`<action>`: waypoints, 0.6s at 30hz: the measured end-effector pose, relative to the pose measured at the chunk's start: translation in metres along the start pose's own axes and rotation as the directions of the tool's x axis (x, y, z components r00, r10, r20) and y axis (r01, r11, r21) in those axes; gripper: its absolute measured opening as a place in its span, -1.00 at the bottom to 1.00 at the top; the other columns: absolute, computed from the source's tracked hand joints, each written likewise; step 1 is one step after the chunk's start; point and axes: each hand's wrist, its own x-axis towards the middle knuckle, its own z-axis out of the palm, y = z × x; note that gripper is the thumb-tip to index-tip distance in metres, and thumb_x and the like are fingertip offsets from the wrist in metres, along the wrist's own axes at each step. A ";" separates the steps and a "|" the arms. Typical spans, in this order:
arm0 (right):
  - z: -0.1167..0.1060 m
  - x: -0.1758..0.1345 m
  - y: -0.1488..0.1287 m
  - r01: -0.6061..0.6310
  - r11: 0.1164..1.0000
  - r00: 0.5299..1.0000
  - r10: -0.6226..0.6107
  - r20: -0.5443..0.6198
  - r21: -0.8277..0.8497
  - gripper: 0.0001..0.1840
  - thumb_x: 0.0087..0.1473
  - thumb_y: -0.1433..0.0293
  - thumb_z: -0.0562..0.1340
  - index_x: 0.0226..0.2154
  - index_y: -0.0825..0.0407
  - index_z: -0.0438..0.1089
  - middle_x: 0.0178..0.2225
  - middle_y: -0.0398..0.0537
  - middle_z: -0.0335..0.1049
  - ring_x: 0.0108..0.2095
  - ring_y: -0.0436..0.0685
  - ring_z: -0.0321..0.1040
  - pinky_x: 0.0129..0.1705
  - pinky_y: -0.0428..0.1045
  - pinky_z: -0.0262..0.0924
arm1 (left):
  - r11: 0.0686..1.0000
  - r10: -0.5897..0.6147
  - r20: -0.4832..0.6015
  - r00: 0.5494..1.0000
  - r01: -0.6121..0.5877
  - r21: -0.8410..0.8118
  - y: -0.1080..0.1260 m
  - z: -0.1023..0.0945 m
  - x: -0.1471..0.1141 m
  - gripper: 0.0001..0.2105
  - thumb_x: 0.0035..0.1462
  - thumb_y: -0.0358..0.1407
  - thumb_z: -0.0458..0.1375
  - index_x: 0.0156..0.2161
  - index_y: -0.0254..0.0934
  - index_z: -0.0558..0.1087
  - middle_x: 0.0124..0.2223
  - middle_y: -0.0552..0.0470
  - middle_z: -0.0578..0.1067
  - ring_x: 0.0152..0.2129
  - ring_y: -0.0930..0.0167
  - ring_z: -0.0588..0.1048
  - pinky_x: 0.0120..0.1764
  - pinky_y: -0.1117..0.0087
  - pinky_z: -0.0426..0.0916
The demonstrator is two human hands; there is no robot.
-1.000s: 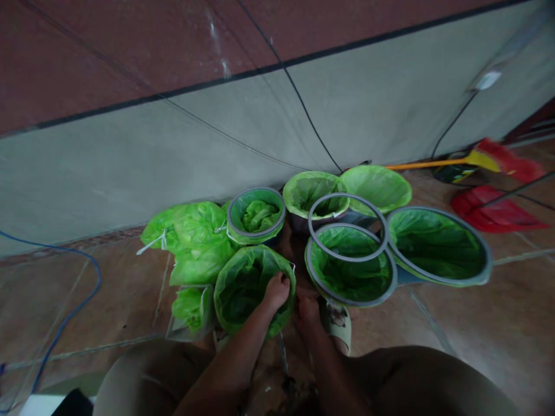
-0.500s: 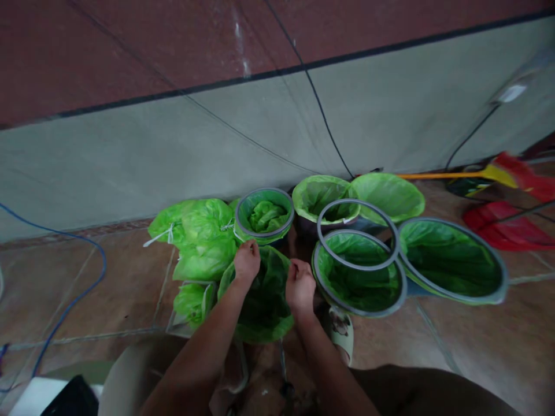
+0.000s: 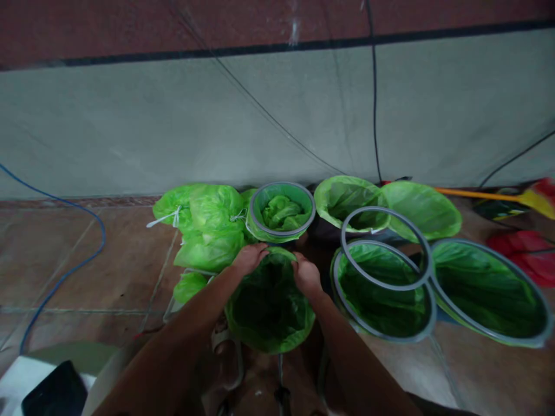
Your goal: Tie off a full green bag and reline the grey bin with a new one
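Both hands now at far rim of the green bag-lined bin (image 3: 269,303), closer together than half a second ago.

Left hand (image 3: 250,257) and right hand (image 3: 306,275) each pinch the liner edge, grip closed on plastic. Bin sits on the floor (image 3: 87,277) at the knees, just below the ringed bin (image 3: 281,211), beside tied green bags (image 3: 203,225); loose grey ring (image 3: 384,248) rests to the right.

No writing, label, brand, number or sign can be read anywhere in the view. The crumpled bright green plastic bin liners (image 3: 208,222) at ten o'clock look unprinted, though the frame is dim and soft, so small print may be lost.
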 end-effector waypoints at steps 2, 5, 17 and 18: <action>0.000 0.001 0.004 0.028 0.998 0.999 -0.026 0.041 -0.051 -0.62 0.28 0.39 0.02 0.10 0.06 0.29 -0.06 0.09 0.50 -0.12 0.14 0.45 -0.13 -0.07 0.15 | 1.000 0.021 0.028 0.999 -0.021 0.016 -0.005 -0.002 -0.001 -0.73 0.31 -0.21 0.00 0.03 -0.19 0.42 0.02 -0.03 0.53 -0.01 0.35 0.48 0.10 0.38 0.29; 0.000 0.004 0.008 0.014 0.992 0.994 -0.001 0.109 -0.123 -0.62 0.26 0.42 0.02 0.10 0.08 0.26 -0.16 0.09 0.53 -0.17 0.17 0.47 -0.19 -0.04 0.15 | 0.997 -0.005 0.059 0.998 0.001 0.071 -0.004 -0.004 -0.002 -0.72 0.30 -0.24 0.00 0.05 -0.21 0.39 0.01 -0.07 0.53 -0.03 0.31 0.49 0.07 0.35 0.31; -0.024 0.006 -0.002 0.098 0.995 0.990 -0.101 -0.103 -0.031 -0.43 0.21 0.21 0.13 0.19 0.14 0.23 0.11 0.19 0.37 0.10 0.23 0.30 0.10 0.04 0.14 | 0.997 -0.080 0.110 0.991 0.078 0.016 0.012 -0.028 -0.010 -0.31 -0.04 -0.14 0.31 0.20 -0.30 0.28 0.18 -0.20 0.41 0.08 0.16 0.42 0.11 0.27 0.28; -0.025 0.011 -0.004 0.136 0.990 0.985 -0.137 -0.105 -0.024 -0.49 0.24 0.24 0.09 0.17 0.12 0.27 0.10 0.15 0.38 0.09 0.21 0.31 0.10 0.02 0.13 | 0.996 -0.092 0.114 0.989 0.093 -0.008 0.010 -0.034 -0.011 -0.35 -0.01 -0.10 0.29 0.18 -0.28 0.31 0.18 -0.17 0.42 0.08 0.18 0.41 0.11 0.29 0.28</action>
